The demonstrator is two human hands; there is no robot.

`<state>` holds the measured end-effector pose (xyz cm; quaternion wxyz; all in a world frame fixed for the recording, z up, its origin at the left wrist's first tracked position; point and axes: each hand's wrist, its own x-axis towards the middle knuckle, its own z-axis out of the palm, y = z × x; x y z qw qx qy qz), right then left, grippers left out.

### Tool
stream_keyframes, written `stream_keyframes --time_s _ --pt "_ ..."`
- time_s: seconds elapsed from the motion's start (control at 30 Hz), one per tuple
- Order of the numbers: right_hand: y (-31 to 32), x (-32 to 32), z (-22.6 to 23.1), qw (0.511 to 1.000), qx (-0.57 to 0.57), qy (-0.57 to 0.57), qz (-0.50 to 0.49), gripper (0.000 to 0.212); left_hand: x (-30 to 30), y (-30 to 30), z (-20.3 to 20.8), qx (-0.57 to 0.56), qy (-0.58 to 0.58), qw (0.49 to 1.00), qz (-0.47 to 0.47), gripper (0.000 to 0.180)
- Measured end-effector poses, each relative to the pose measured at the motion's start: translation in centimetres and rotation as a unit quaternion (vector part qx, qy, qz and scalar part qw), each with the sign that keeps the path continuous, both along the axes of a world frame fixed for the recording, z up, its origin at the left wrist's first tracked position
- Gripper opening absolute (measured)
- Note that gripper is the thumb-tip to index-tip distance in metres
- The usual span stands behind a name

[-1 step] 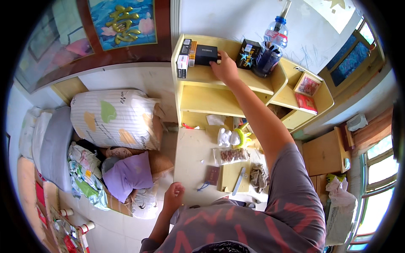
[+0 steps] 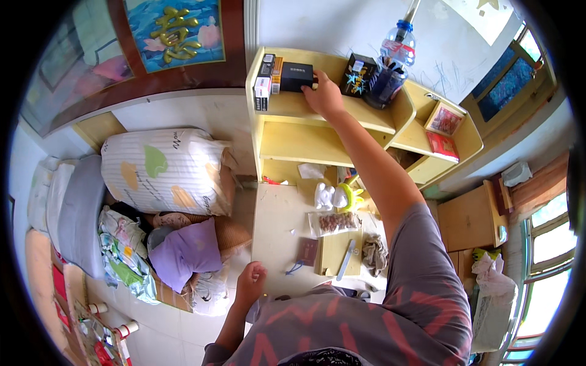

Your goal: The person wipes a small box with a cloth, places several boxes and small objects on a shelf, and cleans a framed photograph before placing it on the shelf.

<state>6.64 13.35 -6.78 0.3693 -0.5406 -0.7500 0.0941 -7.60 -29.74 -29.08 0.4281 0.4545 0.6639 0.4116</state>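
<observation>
On the top shelf of the cream shelf unit (image 2: 305,145), my right hand (image 2: 325,97) is at the right end of a black box (image 2: 297,77). The thumb lies along its front and the fingers curl at its side, partly hidden. Left of that box, an orange box (image 2: 277,74) and black-and-white boxes (image 2: 263,85) stand close together. A black box with a colourful print (image 2: 359,75) is to the right of my hand, apart from it. My left hand (image 2: 249,283) hangs low beside the desk, loosely curled, with nothing visible in it.
A dark pen holder (image 2: 386,85) and a plastic bottle (image 2: 398,46) are further right. On the desk (image 2: 274,226) lie white figurines (image 2: 328,197), a bag of brown pieces (image 2: 334,225), a dark red booklet (image 2: 308,252), a knife (image 2: 346,260) and a crumpled cloth (image 2: 374,252). Bedding (image 2: 168,171) fills the left.
</observation>
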Motion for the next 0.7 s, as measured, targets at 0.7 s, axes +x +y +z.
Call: stream_keyframes --time_s 0.7 --pt "-39.3 38.7 -27.1 0.846 -0.281 0.232 -0.391 0.02 4.7 7.3 -5.1 -0.031 0.182 0.913 -0.365 0.035"
